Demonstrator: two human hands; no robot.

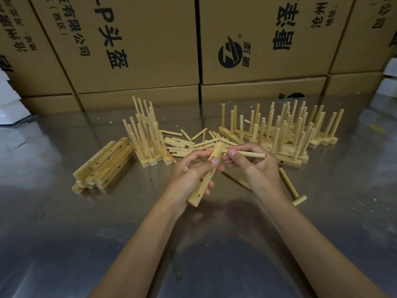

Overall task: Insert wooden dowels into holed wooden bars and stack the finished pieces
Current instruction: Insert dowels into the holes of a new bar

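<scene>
Left hand (191, 168): fingers curling round a holed wooden bar (207, 175), holding it tilted above the counter (64, 222). Right hand (249, 162): fingers pinching a dowel (247, 154), its tip meeting the bar's upper end. Loose dowels (184, 145) lying behind.

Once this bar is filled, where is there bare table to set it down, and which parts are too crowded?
Bare metal table lies near the person, on both sides of the forearms, and between the empty bars and the left hand. Crowded: the loose dowels in the middle, the finished pieces behind the right hand, and the small finished stack at the left.
</scene>
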